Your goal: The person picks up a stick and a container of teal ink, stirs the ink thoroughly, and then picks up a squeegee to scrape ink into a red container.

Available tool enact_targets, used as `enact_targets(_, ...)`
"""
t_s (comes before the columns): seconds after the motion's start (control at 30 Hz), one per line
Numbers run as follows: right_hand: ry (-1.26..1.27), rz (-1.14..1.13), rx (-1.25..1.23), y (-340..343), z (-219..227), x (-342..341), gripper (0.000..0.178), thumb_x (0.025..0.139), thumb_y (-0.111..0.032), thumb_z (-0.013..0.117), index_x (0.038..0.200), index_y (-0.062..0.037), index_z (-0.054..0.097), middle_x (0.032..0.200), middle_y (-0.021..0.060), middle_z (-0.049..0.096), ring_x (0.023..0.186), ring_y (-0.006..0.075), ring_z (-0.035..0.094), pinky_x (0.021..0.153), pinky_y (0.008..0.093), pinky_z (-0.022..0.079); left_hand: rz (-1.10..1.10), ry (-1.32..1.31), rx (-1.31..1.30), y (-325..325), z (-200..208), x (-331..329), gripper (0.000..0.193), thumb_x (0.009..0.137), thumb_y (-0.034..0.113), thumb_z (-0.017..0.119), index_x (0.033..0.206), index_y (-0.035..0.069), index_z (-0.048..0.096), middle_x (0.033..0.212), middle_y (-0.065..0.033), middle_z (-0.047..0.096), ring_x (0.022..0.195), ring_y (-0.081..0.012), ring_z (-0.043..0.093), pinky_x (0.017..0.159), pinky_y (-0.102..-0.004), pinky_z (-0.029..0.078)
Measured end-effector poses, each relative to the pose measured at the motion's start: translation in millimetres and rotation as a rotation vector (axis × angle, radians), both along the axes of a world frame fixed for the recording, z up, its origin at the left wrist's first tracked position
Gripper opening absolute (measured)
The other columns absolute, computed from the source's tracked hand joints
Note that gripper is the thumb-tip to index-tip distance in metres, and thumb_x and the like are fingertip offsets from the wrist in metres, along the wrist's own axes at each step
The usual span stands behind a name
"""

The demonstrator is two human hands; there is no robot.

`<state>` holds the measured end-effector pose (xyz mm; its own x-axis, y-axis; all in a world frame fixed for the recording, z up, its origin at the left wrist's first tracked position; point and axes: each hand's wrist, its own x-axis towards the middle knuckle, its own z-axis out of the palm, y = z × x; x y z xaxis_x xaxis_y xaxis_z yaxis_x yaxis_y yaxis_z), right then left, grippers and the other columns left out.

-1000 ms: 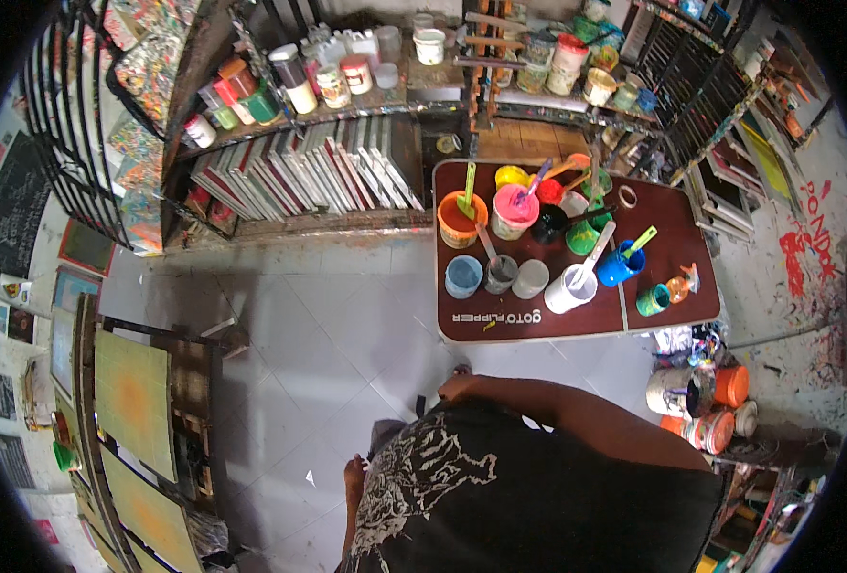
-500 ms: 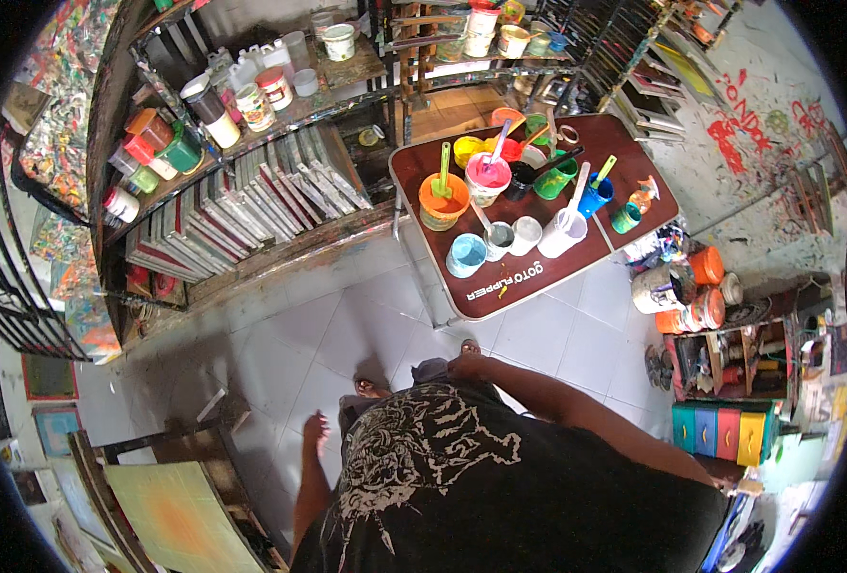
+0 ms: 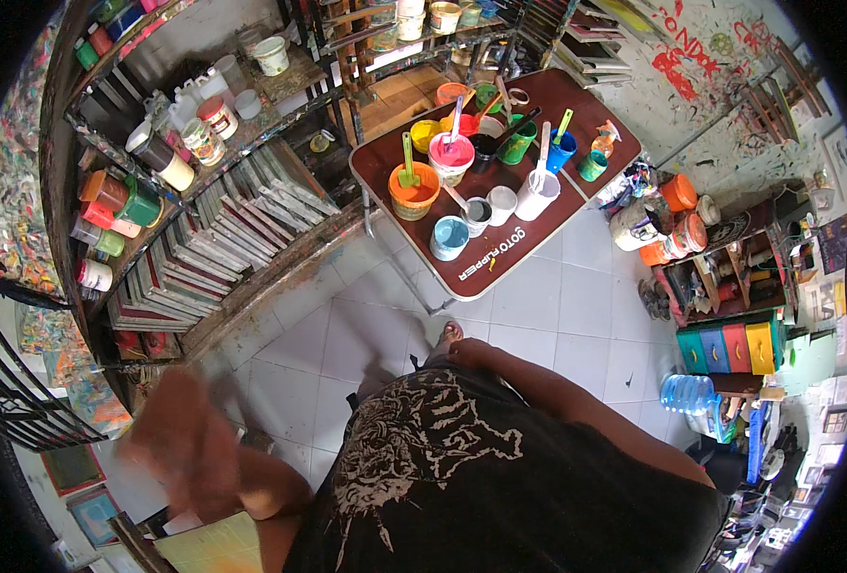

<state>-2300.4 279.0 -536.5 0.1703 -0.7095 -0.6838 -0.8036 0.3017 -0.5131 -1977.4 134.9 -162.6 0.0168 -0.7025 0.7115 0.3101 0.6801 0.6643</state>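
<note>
My left hand (image 3: 177,444) is raised at the lower left, smeared by motion, so its finger pose does not show. Nothing can be made out in it. My right hand (image 3: 471,353) hangs low by my leg, just past the hem of my black shirt (image 3: 481,458), its fingers mostly hidden. Ahead stands a dark red folding table (image 3: 490,272), apart from both hands. On it are an orange paint tub (image 3: 414,196) with a green spatula, a pink paint tub (image 3: 451,162), a light blue paint cup (image 3: 450,239) and a white container (image 3: 536,198) with a stirrer.
A shelf (image 3: 280,105) with jars and bottles stands at the left, above a row of upright printing frames (image 3: 223,239). At the right are paint buckets (image 3: 672,234), a colored drawer unit (image 3: 724,349) and a blue water bottle (image 3: 688,392). A yellowish panel (image 3: 215,549) lies at the lower left.
My left hand has swung up and leftward from beside my body. The view has shifted, so the table and shelf sit farther left, and the water bottle now shows. My right hand stays low.
</note>
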Motion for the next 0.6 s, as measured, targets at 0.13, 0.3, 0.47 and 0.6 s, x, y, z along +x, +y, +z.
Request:
enact_targets(0.13, 0.064, 0.190, 0.054, -25, -5, -9, 0.039, 0.087, -0.038, 0.047, 0.106, -0.0072, 0.062, 0.103, 0.0186, 0.063, 0.098, 0.0345, 0.059, 0.086, 0.0433, 0.044, -0.419, -0.058, -0.475, 24, 83, -17, 0.023, 0.087, 0.025, 0.051, 0.087, 0.002, 0.052, 0.075, -0.0086, 0.051, 0.075, -0.0203, 0.050, 0.075, -0.0345, 0.042)
enact_targets(0.3, 0.034, 0.256, 0.084, -32, -47, -25, 0.039, 0.087, -0.038, 0.046, 0.106, -0.0076, 0.062, 0.105, 0.0179, 0.062, 0.099, 0.0339, 0.058, 0.086, 0.0429, 0.044, -0.629, -0.121, -0.581, 25, 122, -56, 0.020, 0.087, 0.023, 0.050, 0.087, 0.002, 0.053, 0.074, -0.0078, 0.052, 0.073, -0.0199, 0.050, 0.073, -0.0336, 0.043)
enact_targets(0.47, 0.018, 0.312, 0.090, -26, -89, -43, 0.040, 0.088, -0.039, 0.045, 0.107, -0.0080, 0.062, 0.107, 0.0173, 0.062, 0.100, 0.0334, 0.058, 0.087, 0.0424, 0.044, -0.647, -0.148, -0.590, 29, 134, -65, 0.018, 0.087, 0.021, 0.050, 0.087, 0.003, 0.054, 0.072, -0.0070, 0.053, 0.071, -0.0196, 0.051, 0.070, -0.0327, 0.044)
enact_targets(0.6, 0.002, 0.308, 0.090, -7, -128, -65, 0.040, 0.088, -0.039, 0.044, 0.107, -0.0083, 0.061, 0.108, 0.0167, 0.061, 0.101, 0.0330, 0.058, 0.087, 0.0421, 0.044, -0.653, -0.147, -0.581, 32, 136, -60, 0.016, 0.087, 0.019, 0.050, 0.087, 0.004, 0.055, 0.071, -0.0064, 0.053, 0.069, -0.0193, 0.051, 0.069, -0.0319, 0.045)
